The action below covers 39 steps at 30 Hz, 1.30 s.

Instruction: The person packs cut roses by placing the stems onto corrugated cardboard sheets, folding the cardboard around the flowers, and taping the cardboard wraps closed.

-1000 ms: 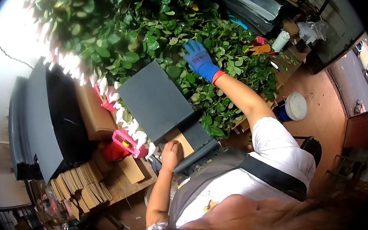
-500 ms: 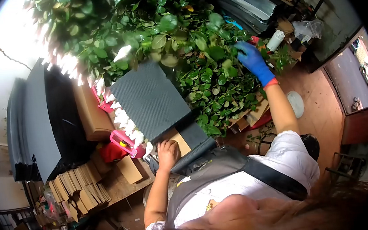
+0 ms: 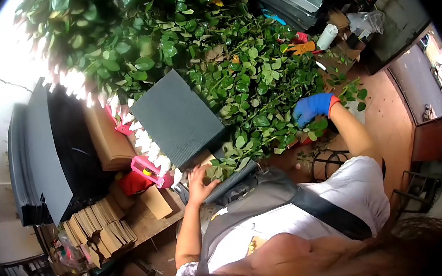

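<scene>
My right hand (image 3: 314, 109), in a blue glove with a red cuff, is closed around a leafy rose stem at the right edge of the leaf pile. That stem's leaves (image 3: 234, 160) stretch left in front of the grey ribbed block (image 3: 179, 118). My bare left hand (image 3: 200, 187) is beside the block's near corner, fingers apart, next to the leaves. White rose heads (image 3: 150, 147) line the block's left side; the head of the held stem cannot be made out. Long rose stems with green leaves (image 3: 257, 76) cover the table behind.
A pink tape dispenser (image 3: 148, 171) sits left of my left hand. Stacked cardboard pieces (image 3: 97, 230) and dark grey sheets (image 3: 41, 150) stand at left. An orange glove (image 3: 302, 48) and a white roll (image 3: 327, 37) lie at the back right. A black metal stand (image 3: 330, 164) is below the table edge.
My right hand has come nearer to my body, and a leafy stem now lies in front of the grey block. My left hand's fingers have spread and lifted off the cardboard.
</scene>
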Motion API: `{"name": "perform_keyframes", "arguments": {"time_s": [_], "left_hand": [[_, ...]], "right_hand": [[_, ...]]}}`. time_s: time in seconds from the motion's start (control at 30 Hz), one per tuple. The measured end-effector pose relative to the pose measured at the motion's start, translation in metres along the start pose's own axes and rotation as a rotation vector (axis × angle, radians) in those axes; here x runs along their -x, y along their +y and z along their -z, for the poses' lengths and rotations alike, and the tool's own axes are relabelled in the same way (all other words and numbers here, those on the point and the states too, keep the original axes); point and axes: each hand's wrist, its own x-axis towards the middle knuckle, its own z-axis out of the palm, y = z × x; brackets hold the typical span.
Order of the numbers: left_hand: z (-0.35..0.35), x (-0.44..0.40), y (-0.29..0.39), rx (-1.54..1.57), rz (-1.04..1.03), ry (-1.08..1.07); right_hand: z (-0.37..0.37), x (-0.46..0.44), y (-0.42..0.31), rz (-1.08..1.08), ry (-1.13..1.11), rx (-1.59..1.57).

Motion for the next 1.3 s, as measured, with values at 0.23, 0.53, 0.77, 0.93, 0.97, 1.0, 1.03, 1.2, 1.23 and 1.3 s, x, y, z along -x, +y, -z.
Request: {"name": "perform_keyframes", "arguments": {"time_s": [0.23, 0.53, 0.77, 0.93, 0.97, 1.0, 1.03, 1.2, 1.23, 1.3], "left_hand": [[-0.006, 0.003, -0.021, -0.090, -0.040, -0.178], [0.008, -0.001, -0.014, -0.114, -0.056, -0.300], [-0.003, 0.001, -0.026, -0.015, -0.057, -0.237], [0.004, 0.003, -0.011, 0.089, 0.007, -0.209], [0.003, 0.003, -0.020, 0.034, -0.023, -0.239], [0.003, 0.002, -0.024, 0.031, -0.029, -0.265], [0.003, 0.002, -0.021, 0.018, -0.029, -0.274], [0.005, 0.002, -0.014, -0.026, -0.044, -0.307], [0.002, 0.003, -0.022, -0.073, -0.057, -0.304], [0.009, 0.003, -0.014, -0.118, -0.042, -0.311]], "right_hand": [[0.002, -0.047, 0.020, -0.049, 0.071, 0.196], [0.120, -0.141, -0.115, 0.513, 1.302, 0.349], [0.152, -0.231, -0.159, 0.193, 1.294, 0.600], [0.153, -0.151, -0.145, 0.401, 1.383, 0.397], [0.152, -0.125, -0.140, 0.380, 1.437, 0.408], [0.152, -0.113, -0.126, 0.288, 1.339, 0.372], [0.153, -0.118, -0.096, 0.203, 1.271, 0.393], [0.112, -0.084, -0.029, 0.094, 1.443, 0.192], [0.100, -0.084, -0.015, 0.059, 1.400, 0.101], [0.082, -0.089, 0.013, -0.006, 1.323, -0.072]]}}
